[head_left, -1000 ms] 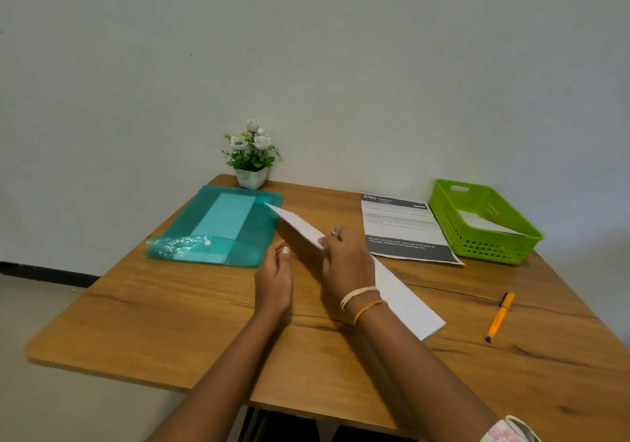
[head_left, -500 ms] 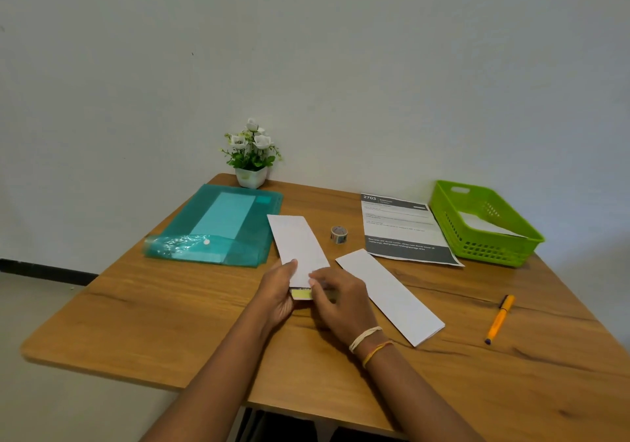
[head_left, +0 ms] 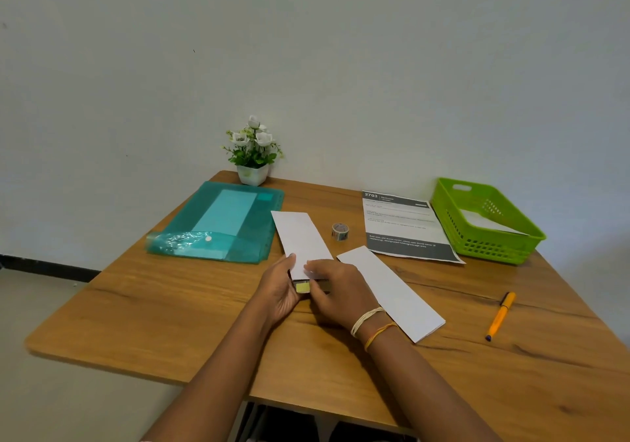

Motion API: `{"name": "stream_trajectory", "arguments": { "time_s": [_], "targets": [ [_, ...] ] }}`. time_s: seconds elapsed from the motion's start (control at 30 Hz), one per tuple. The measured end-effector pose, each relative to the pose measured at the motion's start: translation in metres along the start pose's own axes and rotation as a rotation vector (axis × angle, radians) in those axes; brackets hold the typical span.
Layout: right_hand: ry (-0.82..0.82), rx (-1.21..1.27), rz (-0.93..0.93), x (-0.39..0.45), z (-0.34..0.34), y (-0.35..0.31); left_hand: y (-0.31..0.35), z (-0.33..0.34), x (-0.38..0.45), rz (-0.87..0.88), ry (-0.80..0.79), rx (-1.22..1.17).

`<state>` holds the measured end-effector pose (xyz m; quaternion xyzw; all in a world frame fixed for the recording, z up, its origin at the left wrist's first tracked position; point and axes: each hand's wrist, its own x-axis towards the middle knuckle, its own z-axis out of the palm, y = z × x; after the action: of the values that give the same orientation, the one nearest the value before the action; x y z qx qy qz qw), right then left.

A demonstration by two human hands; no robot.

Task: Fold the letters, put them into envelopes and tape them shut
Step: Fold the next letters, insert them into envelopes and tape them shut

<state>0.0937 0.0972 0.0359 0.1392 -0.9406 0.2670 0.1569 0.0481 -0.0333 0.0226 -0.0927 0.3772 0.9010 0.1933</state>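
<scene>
While the long white paper envelope (head_left: 301, 241) is lying flat on the brown wooden table (head_left: 170, 305), both hands are working at its near end. The left hand (head_left: 279, 291) is gripping the envelope's near left corner, with the thumb on top. The right hand (head_left: 337, 291) is resting with curled fingers on the near right edge, pinching at the opening, where a yellowish strip is showing between the two hands. The envelope is extending away from the hands, tilted slightly leftward. Just right of the right hand, the folded white paper letter (head_left: 392, 291) is lying diagonally on the table, apart from the envelope. Beyond the right hand, the small roll of patterned tape (head_left: 340, 231) is standing between the envelope and the printed grey-and-white sheet (head_left: 405, 227).

Compared with half a second ago, both hands are staying on the envelope's near end, and the envelope, letter and tape are remaining in place. One second ago, the right hand was holding the envelope raised edge-on above the table, and the left hand was lying beside it.
</scene>
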Motion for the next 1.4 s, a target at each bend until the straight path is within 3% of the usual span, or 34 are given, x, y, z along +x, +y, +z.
{"name": "stream_trajectory", "arguments": {
  "time_s": [0.4, 0.6, 0.77, 0.97, 1.07, 1.27, 1.4],
  "targets": [
    [0.038, -0.057, -0.016, 0.002, -0.001, -0.003, 0.003, -0.003, 0.001, -0.057, -0.057, 0.012],
    [-0.121, -0.123, 0.036, 0.007, -0.007, 0.000, -0.002, -0.003, 0.004, -0.020, -0.010, 0.066],
    [-0.118, -0.183, -0.037, 0.003, -0.006, -0.002, -0.002, -0.005, 0.003, 0.001, -0.096, 0.065],
    [0.063, -0.211, -0.053, 0.000, -0.002, -0.003, -0.002, -0.009, 0.006, -0.014, -0.213, 0.033],
    [0.179, -0.135, -0.097, -0.004, -0.001, -0.007, 0.003, -0.006, 0.006, -0.111, -0.251, -0.063],
    [0.253, -0.057, -0.080, -0.007, 0.001, -0.013, 0.000, 0.004, 0.012, -0.088, -0.164, -0.199],
    [0.235, -0.134, -0.041, -0.001, 0.000, -0.013, -0.004, 0.005, 0.012, -0.127, -0.121, -0.221]
  ]
}}
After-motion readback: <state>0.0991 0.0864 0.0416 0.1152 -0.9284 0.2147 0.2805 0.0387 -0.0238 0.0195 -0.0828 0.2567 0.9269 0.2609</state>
